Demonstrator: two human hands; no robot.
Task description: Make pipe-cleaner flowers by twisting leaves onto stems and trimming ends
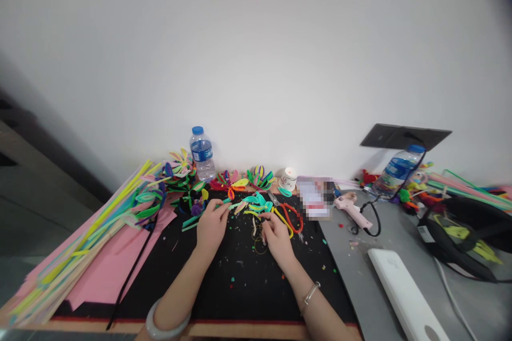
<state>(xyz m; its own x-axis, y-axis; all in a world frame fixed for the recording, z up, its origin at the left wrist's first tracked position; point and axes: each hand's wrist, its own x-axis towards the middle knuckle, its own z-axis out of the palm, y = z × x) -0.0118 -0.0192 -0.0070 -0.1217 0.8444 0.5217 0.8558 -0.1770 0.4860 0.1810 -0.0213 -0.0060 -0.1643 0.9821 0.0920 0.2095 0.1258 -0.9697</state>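
My left hand (213,221) is closed in a pinch on a light-green pipe cleaner (236,205) at the middle of the black mat (240,282). To its right, my right hand (277,233) has thumb and fingers drawn together; what lies between them is too small to make out. A yellow pipe cleaner piece (252,212) ends near those fingertips. Just beyond both hands sits a bunch of teal pipe cleaner loops (258,201). Scissors with red and yellow handles (295,217) lie against the right hand's far side. Thin golden wire (259,245) curls below the right fingers.
Long pipe cleaners (80,256) cover pink sheets (116,261) at left. Along the wall stand a water bottle (202,154), pipe cleaner flowers (230,182) and a white spool (287,178). Rightward lie a pink glue gun (354,212), a white box (400,287) and another bottle (398,170).
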